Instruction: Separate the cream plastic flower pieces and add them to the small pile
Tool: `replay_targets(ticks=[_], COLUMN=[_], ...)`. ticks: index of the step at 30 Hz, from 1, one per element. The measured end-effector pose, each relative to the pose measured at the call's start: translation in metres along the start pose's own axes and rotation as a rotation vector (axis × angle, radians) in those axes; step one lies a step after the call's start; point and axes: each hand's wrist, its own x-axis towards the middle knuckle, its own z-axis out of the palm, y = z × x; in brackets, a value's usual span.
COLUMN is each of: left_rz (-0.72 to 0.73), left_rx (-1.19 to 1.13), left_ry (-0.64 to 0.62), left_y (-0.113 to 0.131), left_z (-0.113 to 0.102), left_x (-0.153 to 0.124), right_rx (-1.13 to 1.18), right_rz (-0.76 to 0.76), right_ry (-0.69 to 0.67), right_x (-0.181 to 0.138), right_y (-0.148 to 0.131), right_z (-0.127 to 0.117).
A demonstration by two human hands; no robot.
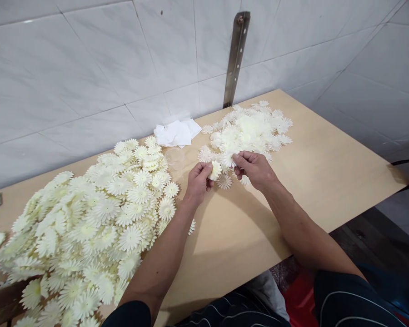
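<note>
My left hand (199, 180) pinches a small pale-yellow artificial flower (215, 170) between thumb and fingers. Just to its right, my right hand (250, 168) is closed on a white flower petal piece (229, 160), held by its edge. Both hands hover over the table near the front of a pile of white petal pieces (248, 129). A much larger heap of cream flowers (98, 213) spreads over the table's left side, beside my left forearm. Loose petal pieces (224, 180) lie beneath and between my hands.
White paper sheets (177, 132) lie against the tiled wall (95, 59), with a clear round plastic piece (175, 157) in front. A slotted metal bracket (236, 59) stands upright on the wall behind the wooden table (327, 168). Something red (301, 299) is below the table's front edge.
</note>
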Motion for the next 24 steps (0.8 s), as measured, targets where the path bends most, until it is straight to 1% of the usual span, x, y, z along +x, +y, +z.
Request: replay_targets(ticks=[3, 8, 15, 19, 24], left_rz=[-0.054, -0.079, -0.059, -0.054, -0.058], left_rx=[-0.034, -0.04, 0.021, 0.025, 0.043], left_ry=[0.002, 0.027, -0.052, -0.04, -0.042], left_y=[0.004, 0.006, 0.008, 0.005, 0.002], left_z=[-0.003, -0.007, -0.004, -0.003, -0.001], left_x=[0.001, 0.004, 0.0, -0.001, -0.001], right_rx=[-0.006, -0.058, -0.16, -0.207, -0.22], right_rz=[-0.011, -0.027, -0.024, -0.049, -0.026], right_ry=[-0.02, -0.06, -0.026, 0.026, 0.011], right_x=[0.001, 0.001, 0.001, 0.001, 0.002], right_y=[0.002, 0.007, 0.011, 0.014, 0.015], right_z=[-0.001, -0.002, 0.0, 0.002, 0.005])
